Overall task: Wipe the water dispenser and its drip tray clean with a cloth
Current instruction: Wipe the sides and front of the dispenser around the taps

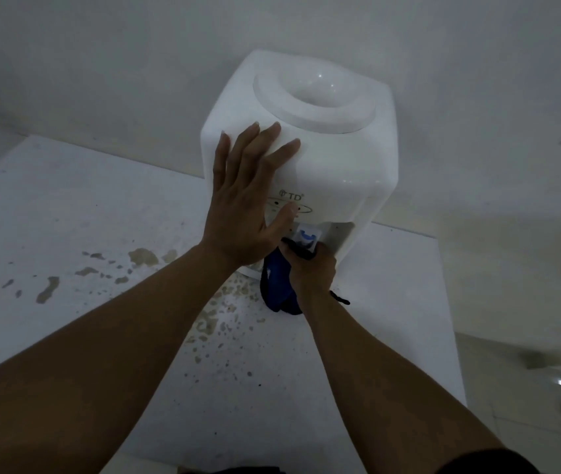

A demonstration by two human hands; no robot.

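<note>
Low in the frame's centre, the right hand (311, 268) grips a bunched dark blue cloth (277, 285) against the blue tap (306, 236) in the dispenser's recess. Just above and left, the left hand (245, 206) lies flat, fingers spread, on the small white plastic water dispenser (334, 159). It stands on a stained white counter (84, 234), upper centre.

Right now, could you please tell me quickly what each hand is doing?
Left hand: open, fingers straight, flat against the water dispenser.
Right hand: closed on the blue cloth, up by the tap.
</note>
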